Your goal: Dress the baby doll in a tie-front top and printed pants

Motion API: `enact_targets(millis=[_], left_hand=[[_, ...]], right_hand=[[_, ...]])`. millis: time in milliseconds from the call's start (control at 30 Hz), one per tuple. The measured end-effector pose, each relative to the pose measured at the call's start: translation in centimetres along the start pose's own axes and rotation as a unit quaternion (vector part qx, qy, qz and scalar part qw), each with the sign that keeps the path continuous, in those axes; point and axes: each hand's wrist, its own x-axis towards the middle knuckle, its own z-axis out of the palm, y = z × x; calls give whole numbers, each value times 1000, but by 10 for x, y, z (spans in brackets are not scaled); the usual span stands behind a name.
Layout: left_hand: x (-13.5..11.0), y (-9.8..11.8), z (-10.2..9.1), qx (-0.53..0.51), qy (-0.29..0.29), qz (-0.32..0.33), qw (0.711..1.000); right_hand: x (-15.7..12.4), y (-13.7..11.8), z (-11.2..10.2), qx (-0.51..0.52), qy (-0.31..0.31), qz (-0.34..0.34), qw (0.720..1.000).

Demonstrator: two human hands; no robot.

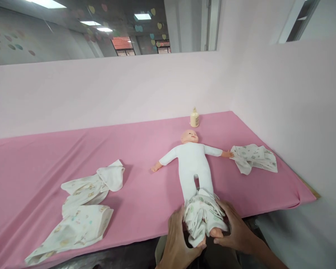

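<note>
A baby doll (194, 160) in a white bodysuit lies face up, arms spread, its feet toward me at the table's front edge. Patterned baby pants (204, 211) are bunched around its lower legs, with the toes showing at the leg openings. My left hand (179, 239) grips the pants from the left, thumb near one foot. On the other side, my right hand (236, 228) holds the pants, its thumb beside the other foot. Some fingertips of both hands are hidden behind the cloth.
A pink-covered table (145, 149) runs along the wall. Patterned baby clothes (81, 220) lie at the left, and a small patterned garment (254, 157) touches the doll's hand at the right. A cream pump bottle (194, 118) stands beyond the doll's head.
</note>
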Motion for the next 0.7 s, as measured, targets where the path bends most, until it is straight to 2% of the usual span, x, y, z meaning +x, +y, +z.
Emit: enact_targets(millis=[100,167,267,400,467,533,600,700], left_hand=[[-6,0,1,-15,16,-27,999],[-9,2,1,-5,9,-24,1000],[-12,8,-1,24,7,15,1000],[-12,15,-1,31,108,121,986],[-11,17,0,32,141,176,974],[-11,18,0,36,134,193,971],[-12,19,1,31,102,150,983],[-15,23,-1,-8,35,24,999]], right_hand=[[-6,-16,-2,13,3,55,998],[-9,-25,-3,1,7,60,998],[-14,-29,-2,-38,36,-8,999],[-19,-26,1,-88,70,-113,987],[-19,-25,3,-98,72,-130,984],[-19,-26,5,-97,73,-131,984],[-19,-27,7,-90,83,-114,986],[-23,-31,8,-68,85,-43,993]])
